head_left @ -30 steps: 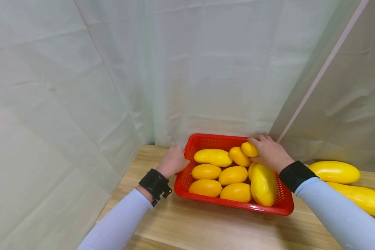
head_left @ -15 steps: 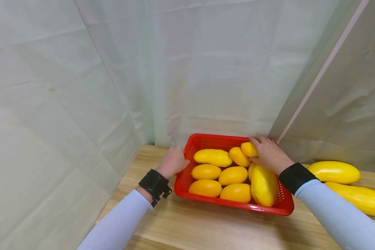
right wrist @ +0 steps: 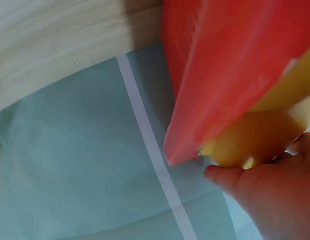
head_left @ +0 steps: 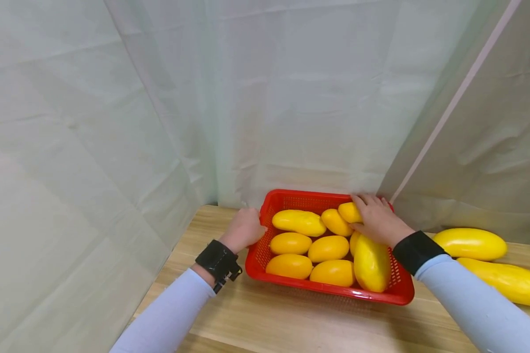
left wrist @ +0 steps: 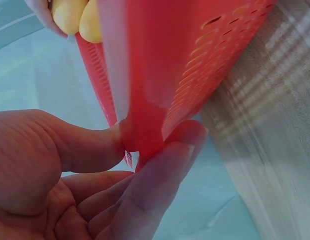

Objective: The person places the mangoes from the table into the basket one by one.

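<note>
A red plastic basket (head_left: 322, 289) with perforated sides stands on the table, filled with several yellow-orange mangoes (head_left: 328, 248). My left hand (head_left: 244, 229) pinches its left rim between thumb and fingers, as the left wrist view shows close up. In the back right corner my right hand (head_left: 377, 219) grips a small mango (head_left: 350, 212), thumb on the near side and fingers over the far side. Below that hand a large papaya-like yellow fruit (head_left: 372, 267) slants along the right side, partly covering another mango (head_left: 354, 242). A longer yellow fruit (head_left: 298, 222) lies at the back left.
Two long yellow fruits, one behind (head_left: 470, 243) and one in front (head_left: 508, 280), lie on the wooden table (head_left: 265, 323) right of the basket, partly behind my right forearm. A pale sheet (head_left: 309, 108) hangs close behind the basket and along the left.
My right hand and the mango in it have shifted slightly left, nudging the neighbouring mango the same way. The left hand stays on the rim.
</note>
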Demonstrator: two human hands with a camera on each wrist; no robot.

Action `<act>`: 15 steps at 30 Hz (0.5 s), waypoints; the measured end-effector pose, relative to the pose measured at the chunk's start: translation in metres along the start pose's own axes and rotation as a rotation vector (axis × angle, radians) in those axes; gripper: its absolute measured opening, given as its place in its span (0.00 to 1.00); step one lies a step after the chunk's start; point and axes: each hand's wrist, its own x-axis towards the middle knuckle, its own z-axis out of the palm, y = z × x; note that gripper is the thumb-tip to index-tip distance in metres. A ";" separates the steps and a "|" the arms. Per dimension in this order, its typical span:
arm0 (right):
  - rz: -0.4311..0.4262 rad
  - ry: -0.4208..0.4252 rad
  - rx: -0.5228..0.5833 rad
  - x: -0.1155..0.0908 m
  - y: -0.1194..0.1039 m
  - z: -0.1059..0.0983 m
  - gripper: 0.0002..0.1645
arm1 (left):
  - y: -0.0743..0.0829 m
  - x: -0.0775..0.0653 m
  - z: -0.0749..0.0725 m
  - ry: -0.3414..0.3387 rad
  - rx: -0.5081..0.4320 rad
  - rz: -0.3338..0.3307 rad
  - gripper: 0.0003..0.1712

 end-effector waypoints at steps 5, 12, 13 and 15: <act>0.041 -0.038 0.049 0.001 0.000 0.005 0.51 | -0.001 0.000 0.000 0.013 0.001 0.015 0.14; 0.035 -0.023 0.036 -0.001 0.002 0.007 0.52 | -0.002 0.000 0.001 0.010 -0.007 0.012 0.14; 0.036 -0.024 0.040 -0.001 0.002 0.007 0.52 | -0.002 0.000 0.001 0.007 -0.008 0.011 0.15; 0.047 -0.033 0.054 -0.003 0.002 0.006 0.52 | -0.001 0.000 0.002 0.006 -0.007 0.009 0.15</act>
